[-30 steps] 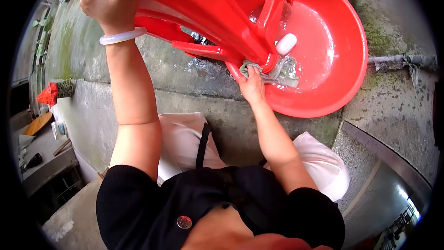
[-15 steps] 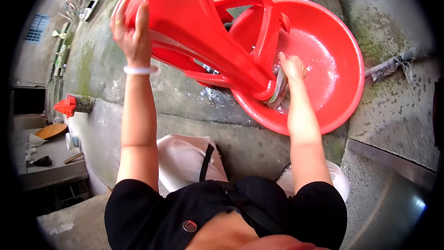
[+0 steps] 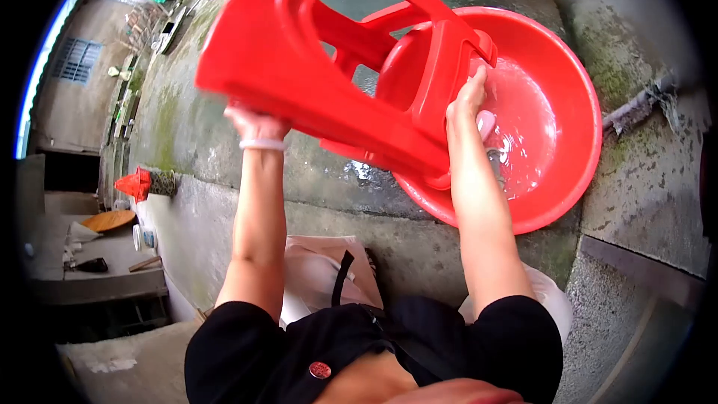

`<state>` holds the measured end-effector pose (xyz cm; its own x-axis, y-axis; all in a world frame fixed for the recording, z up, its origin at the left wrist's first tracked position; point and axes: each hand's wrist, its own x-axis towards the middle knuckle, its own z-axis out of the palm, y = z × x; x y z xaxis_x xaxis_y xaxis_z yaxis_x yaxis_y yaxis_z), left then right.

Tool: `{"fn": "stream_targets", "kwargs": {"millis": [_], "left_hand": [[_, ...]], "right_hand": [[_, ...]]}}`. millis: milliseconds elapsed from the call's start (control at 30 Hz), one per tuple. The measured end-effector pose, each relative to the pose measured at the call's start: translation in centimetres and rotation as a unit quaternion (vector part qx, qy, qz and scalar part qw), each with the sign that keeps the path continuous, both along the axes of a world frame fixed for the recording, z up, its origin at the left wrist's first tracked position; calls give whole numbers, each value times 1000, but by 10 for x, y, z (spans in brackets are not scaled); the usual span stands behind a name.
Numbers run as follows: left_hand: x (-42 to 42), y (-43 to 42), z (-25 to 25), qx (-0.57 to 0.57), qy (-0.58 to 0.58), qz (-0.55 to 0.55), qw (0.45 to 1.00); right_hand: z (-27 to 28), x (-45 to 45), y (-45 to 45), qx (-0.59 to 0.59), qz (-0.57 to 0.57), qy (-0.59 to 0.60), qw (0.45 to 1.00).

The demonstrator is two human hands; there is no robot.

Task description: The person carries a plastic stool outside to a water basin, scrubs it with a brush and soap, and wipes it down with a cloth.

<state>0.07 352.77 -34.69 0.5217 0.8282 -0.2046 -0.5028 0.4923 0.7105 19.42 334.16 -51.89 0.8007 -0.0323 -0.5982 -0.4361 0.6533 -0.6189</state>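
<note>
A red plastic stool (image 3: pixel 374 82) is tipped on its side, its feet over the near left part of a large red basin (image 3: pixel 587 116). My left hand (image 3: pixel 258 121) grips the seat edge from below, its fingers hidden by the stool. My right hand (image 3: pixel 467 97) holds the stool at its foot end, partly wrapped round the leg. Shallow water lies in the basin. Just beside my right wrist is a pink object (image 3: pixel 486 125), its kind unclear. Some greyish cloth (image 3: pixel 494 157) shows in the water, partly behind my forearm.
The basin stands on wet concrete ground (image 3: pixel 329 217). A grey rag-wrapped pipe (image 3: pixel 639 108) runs along the right. At the left are an orange-red object (image 3: pixel 134 184), a ledge with a round wooden board (image 3: pixel 108 221), and a dark brush-like tool (image 3: pixel 91 265).
The stool has turned and shifted, with its seat side now lower. My left hand has moved from the seat's side to below its edge. My right hand has left the cloth and taken the stool's leg.
</note>
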Motion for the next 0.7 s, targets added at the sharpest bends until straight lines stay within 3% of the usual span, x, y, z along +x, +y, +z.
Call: {"fn": "stream_targets", "kwargs": {"millis": [133,200,267,300,400,433,667,700], "left_hand": [[-37,9,-5,142,56,6,988],[-59,90,-36,150,-67,-138,977],[-69,171,-54,136,-201,-360,901],[-67,171,-38,149,-186,-348,907],[-55,151,12,155,-76,-204,964],[-52,142,22,148,-45,-173,973],[-21,95,-7,22,107,-110,988],[-19,89,-13,9,117,-106,987]], "right_hand": [[21,-36,-28,20,-59,-70,996],[38,-57,-29,71,-119,-128,982],[29,-70,-15,155,-138,-194,959],[33,-80,-11,115,-141,-197,963],[57,-96,-20,247,-128,-146,950],[68,-96,-28,366,-171,-112,908],[71,-83,-86,349,-231,-20,908],[49,-80,-85,366,-234,-104,895]]}}
